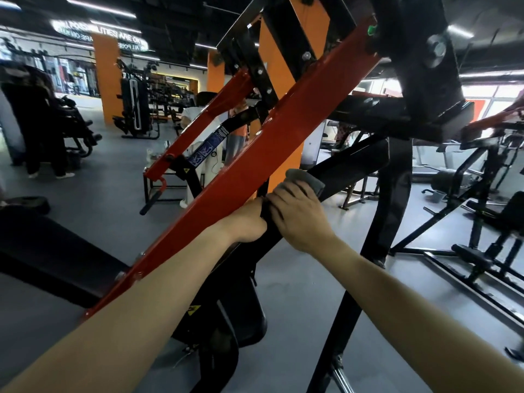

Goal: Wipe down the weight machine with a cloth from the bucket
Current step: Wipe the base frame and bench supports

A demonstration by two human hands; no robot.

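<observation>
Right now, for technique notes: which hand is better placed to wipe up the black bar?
Right: the right hand holds the grey cloth on the black bar; the left hand only grips the bar, clothless.

Lit sign (99,34) high on far wall, upper left: white glowing letters, 2 lines, blurred; only "…ILITIES ARE" can be read, rest unclear. Blue label (208,146) on black arm of weight machine (255,154): white print plus pictograms, too small to read. Yellow triangle warning sticker (185,170) on black frame below it, symbol only. 2nd yellow sticker (193,309) low on frame, no legible txt.
</observation>
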